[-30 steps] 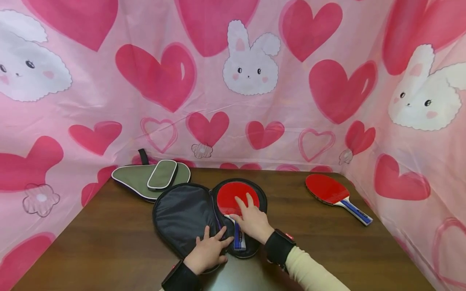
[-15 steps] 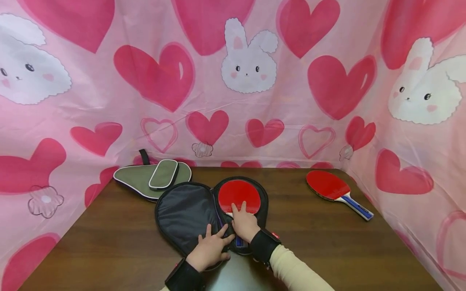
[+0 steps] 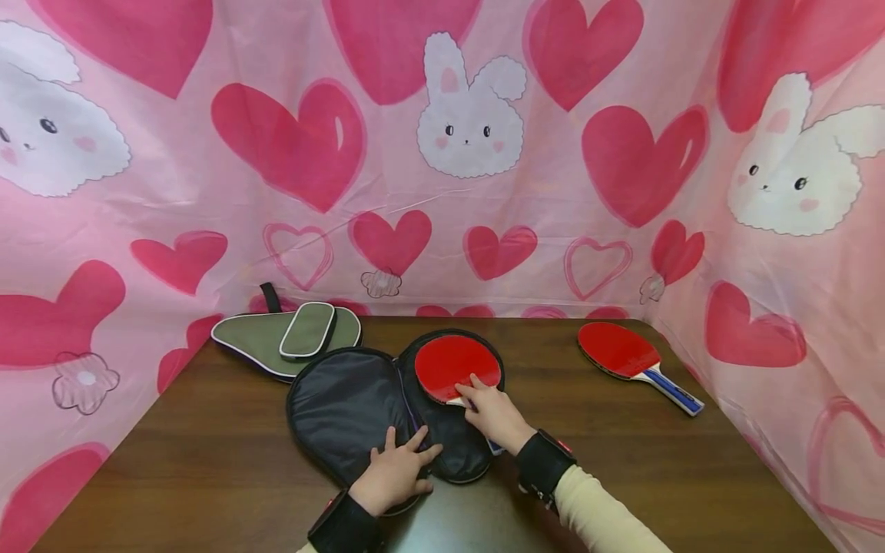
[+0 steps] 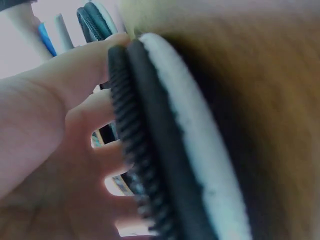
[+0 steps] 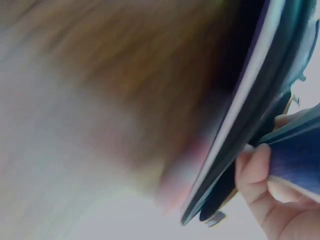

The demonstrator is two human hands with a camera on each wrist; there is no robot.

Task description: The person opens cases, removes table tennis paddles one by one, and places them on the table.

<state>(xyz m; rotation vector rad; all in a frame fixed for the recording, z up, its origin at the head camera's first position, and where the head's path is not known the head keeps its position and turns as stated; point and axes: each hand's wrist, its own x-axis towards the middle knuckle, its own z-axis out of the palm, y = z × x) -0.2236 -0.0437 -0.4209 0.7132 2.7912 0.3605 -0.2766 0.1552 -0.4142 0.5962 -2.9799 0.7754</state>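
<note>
A black padded paddle case (image 3: 346, 407) lies unfolded on the table, its two halves joined by a seam. Spread fingers of my left hand (image 3: 392, 475) rest on its near part by the seam; the left wrist view shows the toothed zipper edge (image 4: 132, 115) right at those fingers. My right hand (image 3: 499, 421) grips a red table tennis paddle (image 3: 452, 365) near the base of its blade. The blade slants over the case's right half, and the handle points toward the near right. In the right wrist view, finger and thumb pinch the blue handle (image 5: 297, 157).
A second red paddle (image 3: 618, 349) with a blue and white handle lies at the back right of the wooden table (image 3: 193, 461). At the back left is a green paddle case (image 3: 249, 336) with a pocket. Pink heart-patterned cloth (image 3: 442, 200) stands behind and along the sides.
My right hand has gone from spread fingers over the paddle to gripping it by the handle. The paddle has turned, its handle swinging right out of the case. My left hand stays put.
</note>
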